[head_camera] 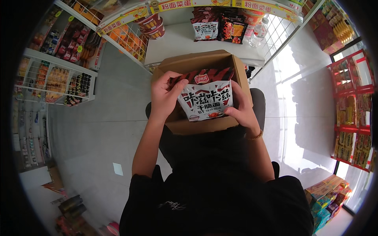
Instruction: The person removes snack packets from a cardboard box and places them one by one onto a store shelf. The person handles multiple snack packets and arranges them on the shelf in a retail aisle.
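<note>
Both my hands hold a snack noodle packet (203, 97), white with a dark red striped top and bold black printing. My left hand (165, 94) pinches its upper left corner between thumb and fingers. On the opposite side, my right hand (243, 104) grips the lower right edge, thumb on the front. An open cardboard box (200, 126) lies directly beneath the packet, which hides most of the box's inside. The box appears to rest on a dark stool or chair seat (259, 103) between me and the shelf.
On the white shelf (180, 50) ahead stand similar white packets (205, 31), black packets (233, 29), stacked instant noodle bowls (152, 26) and a clear plastic bottle (259, 32). Wire mesh panels (279, 38) flank it. Snack racks (59, 79) line the left, a red display rack (353, 109) the right.
</note>
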Motion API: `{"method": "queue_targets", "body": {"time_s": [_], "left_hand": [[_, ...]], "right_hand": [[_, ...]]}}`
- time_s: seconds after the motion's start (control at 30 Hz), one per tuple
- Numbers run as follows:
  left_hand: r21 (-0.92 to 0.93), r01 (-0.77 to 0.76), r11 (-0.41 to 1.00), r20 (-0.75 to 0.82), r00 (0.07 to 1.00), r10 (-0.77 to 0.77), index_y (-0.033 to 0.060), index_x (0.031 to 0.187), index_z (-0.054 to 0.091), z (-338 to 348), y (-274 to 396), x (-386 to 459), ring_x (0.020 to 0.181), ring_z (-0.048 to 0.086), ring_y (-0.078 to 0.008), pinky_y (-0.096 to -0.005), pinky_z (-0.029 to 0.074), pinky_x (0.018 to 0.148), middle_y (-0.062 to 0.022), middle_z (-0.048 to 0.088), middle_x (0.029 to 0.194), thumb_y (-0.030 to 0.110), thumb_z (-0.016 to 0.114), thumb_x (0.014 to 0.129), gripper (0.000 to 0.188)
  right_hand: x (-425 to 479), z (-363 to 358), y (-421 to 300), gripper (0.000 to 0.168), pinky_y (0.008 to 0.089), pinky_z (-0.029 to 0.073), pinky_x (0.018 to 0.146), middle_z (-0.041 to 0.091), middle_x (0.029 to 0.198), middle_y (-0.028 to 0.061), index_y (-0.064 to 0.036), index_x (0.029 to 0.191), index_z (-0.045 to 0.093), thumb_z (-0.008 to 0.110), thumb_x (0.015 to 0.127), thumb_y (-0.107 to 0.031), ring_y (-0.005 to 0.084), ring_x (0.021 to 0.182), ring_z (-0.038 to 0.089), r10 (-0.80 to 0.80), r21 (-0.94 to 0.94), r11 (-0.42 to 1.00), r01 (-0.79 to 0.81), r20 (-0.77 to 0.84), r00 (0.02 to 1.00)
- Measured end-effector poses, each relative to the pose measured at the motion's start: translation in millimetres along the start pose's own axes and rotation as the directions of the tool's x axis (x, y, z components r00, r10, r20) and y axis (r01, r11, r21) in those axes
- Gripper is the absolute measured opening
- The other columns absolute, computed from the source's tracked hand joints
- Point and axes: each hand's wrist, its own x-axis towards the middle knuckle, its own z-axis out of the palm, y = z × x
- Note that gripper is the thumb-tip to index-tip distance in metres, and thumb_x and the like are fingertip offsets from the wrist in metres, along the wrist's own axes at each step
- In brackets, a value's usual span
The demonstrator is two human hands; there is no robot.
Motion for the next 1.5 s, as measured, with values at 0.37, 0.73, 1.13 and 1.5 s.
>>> {"method": "queue_targets", "body": {"time_s": [0.37,0.73,1.13,1.5], "left_hand": [[-0.191,0.121,0.974,-0.147,0.978,-0.151,-0.0013,0.126,0.058,-7.8,-16.2,-40.6,0.102,0.062,-0.012,-0.0286,0.051,0.086,-0.0083,0.067,0.114,0.012,0.064,0.098,0.031],[-0.079,0.479,0.874,0.166,0.871,-0.462,-0.0008,0.129,0.053,0.9,-42.1,-61.1,0.105,0.066,-0.0181,-0.0337,0.054,0.092,-0.0102,0.068,0.117,0.011,0.073,0.091,0.044],[-0.075,0.342,0.937,0.223,0.921,-0.318,-0.0015,0.13,0.052,8.0,-44.3,-59.9,0.101,0.067,-0.0148,-0.0321,0.055,0.085,-0.0096,0.07,0.114,0.01,0.075,0.091,0.046],[-0.074,0.321,0.944,0.05,0.947,-0.318,-0.0029,0.13,0.051,-3.2,-65.1,-56.5,0.102,0.067,-0.0174,-0.0331,0.054,0.09,-0.013,0.07,0.11,0.014,0.068,0.096,0.041]], "right_hand": [[-6.7,35.3,12.0,0.036,0.0261,0.051,0.077,0.07,0.094,0.002,0.004,0.115,0.066,0.058,0.106,-0.03,0.0063,0.085,0.059,0.232,-0.094,0.964,-0.247,-0.151,0.961],[3.6,55.1,11.2,0.032,0.0255,0.05,0.082,0.069,0.099,0.0026,0.004,0.112,0.066,0.058,0.105,-0.026,0.007,0.092,0.06,0.208,-0.045,0.968,-0.249,-0.419,0.884],[30.0,26.9,22.3,0.035,0.0221,0.048,0.082,0.064,0.098,0.0004,0.001,0.121,0.065,0.057,0.106,-0.029,0.0062,0.09,0.057,0.222,-0.01,0.967,-0.253,-0.447,0.866],[30.4,12.5,33.1,0.043,0.0298,0.055,0.089,0.072,0.11,0.0055,0.002,0.124,0.06,0.08,0.088,-0.012,0.0118,0.1,0.066,0.467,-0.187,0.861,-0.473,-0.074,0.881]]}}
